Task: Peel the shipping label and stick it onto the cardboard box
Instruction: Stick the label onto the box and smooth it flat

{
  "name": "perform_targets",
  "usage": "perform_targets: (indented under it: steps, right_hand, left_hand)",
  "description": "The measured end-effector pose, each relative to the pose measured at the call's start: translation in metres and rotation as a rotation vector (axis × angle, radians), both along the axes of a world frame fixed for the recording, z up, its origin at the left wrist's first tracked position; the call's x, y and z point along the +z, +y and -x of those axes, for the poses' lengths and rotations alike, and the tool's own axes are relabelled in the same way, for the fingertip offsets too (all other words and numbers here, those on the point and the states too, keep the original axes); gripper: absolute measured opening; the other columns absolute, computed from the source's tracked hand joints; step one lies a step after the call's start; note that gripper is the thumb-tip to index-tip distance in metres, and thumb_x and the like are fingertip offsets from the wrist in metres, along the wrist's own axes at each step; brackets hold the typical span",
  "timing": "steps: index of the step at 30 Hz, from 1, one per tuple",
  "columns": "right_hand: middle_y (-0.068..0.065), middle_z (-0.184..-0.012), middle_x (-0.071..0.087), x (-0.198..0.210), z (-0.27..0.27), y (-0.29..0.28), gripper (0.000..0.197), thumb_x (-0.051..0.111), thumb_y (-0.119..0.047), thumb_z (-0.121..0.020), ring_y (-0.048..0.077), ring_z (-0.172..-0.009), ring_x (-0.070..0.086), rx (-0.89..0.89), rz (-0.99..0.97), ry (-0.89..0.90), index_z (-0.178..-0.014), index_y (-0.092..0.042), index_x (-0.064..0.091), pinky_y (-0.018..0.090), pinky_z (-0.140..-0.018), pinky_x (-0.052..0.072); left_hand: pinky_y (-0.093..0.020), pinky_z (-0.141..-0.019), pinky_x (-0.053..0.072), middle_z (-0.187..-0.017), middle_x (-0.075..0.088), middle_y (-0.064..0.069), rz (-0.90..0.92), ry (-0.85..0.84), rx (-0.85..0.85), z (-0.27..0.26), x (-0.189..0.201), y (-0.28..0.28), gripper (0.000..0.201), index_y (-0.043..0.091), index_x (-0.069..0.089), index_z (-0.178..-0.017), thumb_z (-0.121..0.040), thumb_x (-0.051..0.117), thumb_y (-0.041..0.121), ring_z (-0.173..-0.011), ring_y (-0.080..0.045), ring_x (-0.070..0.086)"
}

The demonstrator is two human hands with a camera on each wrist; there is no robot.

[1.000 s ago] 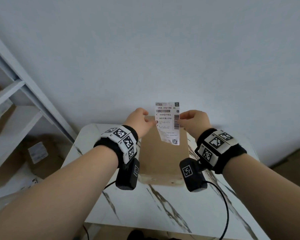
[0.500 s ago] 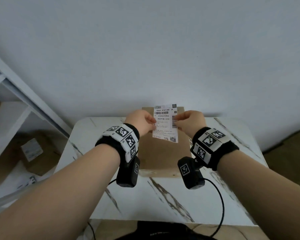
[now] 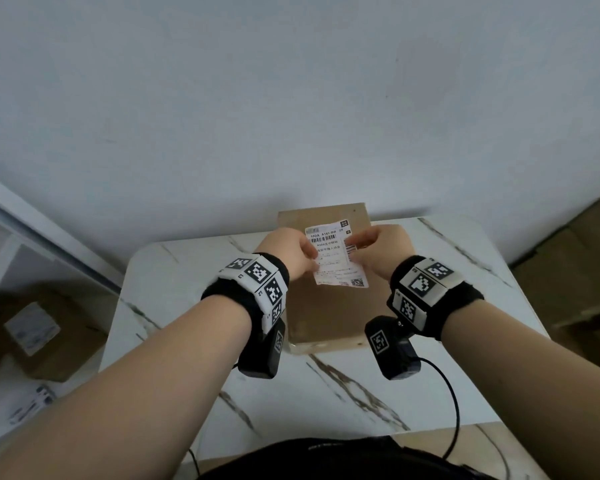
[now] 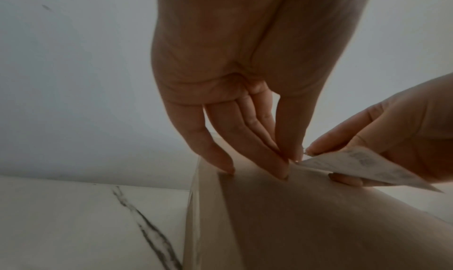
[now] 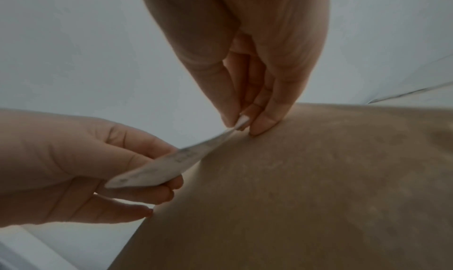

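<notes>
A white shipping label (image 3: 336, 254) with barcodes hangs just over the far half of a brown cardboard box (image 3: 323, 313) lying flat on the marble table (image 3: 361, 393). My left hand (image 3: 309, 251) pinches the label's left edge and my right hand (image 3: 355, 242) pinches its right edge. In the left wrist view the left fingertips (image 4: 282, 174) touch the box (image 4: 318, 225) top while the label (image 4: 367, 165) slopes off to the right. In the right wrist view the right hand (image 5: 241, 125) pinches the label (image 5: 166, 167) edge, one finger touching the box (image 5: 318, 196).
The wall rises directly behind the table's far edge. A white shelf (image 3: 32, 233) stands at the left with cardboard boxes (image 3: 45, 337) below it. More brown cardboard (image 3: 575, 271) sits on the floor at the right. A black cable (image 3: 454, 403) trails from the right wrist camera.
Both hands have lowered the label from upright above the box down close to its top, tilting it flatter. The head view has tipped downward.
</notes>
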State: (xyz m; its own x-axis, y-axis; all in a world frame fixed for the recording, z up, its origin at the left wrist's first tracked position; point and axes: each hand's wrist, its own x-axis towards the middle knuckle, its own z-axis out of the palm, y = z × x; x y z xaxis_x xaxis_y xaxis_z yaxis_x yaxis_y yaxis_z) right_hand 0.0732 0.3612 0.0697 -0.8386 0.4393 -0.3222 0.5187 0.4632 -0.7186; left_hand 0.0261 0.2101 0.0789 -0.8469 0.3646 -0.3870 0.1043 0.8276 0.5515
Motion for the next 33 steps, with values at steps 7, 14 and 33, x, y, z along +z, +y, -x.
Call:
perform_targets:
  steps: [7,14,33]
  right_hand:
    - [0.001,-0.086,0.064,-0.002,-0.001,0.004,0.026,0.067,0.000,-0.076,0.014,-0.081,0.059,0.053,-0.021,-0.001,-0.100,-0.010,0.074,0.025,-0.076,0.050]
    - [0.000,-0.088,0.064,-0.002,0.003,0.007,0.027,0.065,0.000,-0.077,0.012,-0.084,0.057,0.120,-0.074,-0.003,-0.100,-0.010,0.075,0.026,-0.083,0.051]
    - [0.004,-0.099,0.071,-0.006,0.002,0.007,0.026,0.068,-0.006,-0.077,0.011,-0.082,0.053,0.197,-0.179,0.028,-0.102,-0.009,0.073,0.020,-0.076,0.043]
  left_hand:
    - [-0.033,-0.094,0.053,-0.097,0.077,-0.003,-0.013,-0.046,0.044,-0.004,-0.004,0.001,0.024,0.015,0.071,-0.105,-0.082,0.071,0.019,-0.092,-0.017,0.071]
    - [-0.034,-0.098,0.052,-0.098,0.077,-0.005,0.007,-0.045,0.059,-0.007,-0.004,0.005,0.026,0.013,0.071,-0.107,-0.082,0.071,0.018,-0.093,-0.018,0.072]
    - [-0.032,-0.099,0.049,-0.115,0.071,-0.002,0.094,0.015,0.076,-0.010,-0.004,0.011,0.027,0.017,0.072,-0.109,-0.082,0.070,0.023,-0.107,-0.019,0.065]
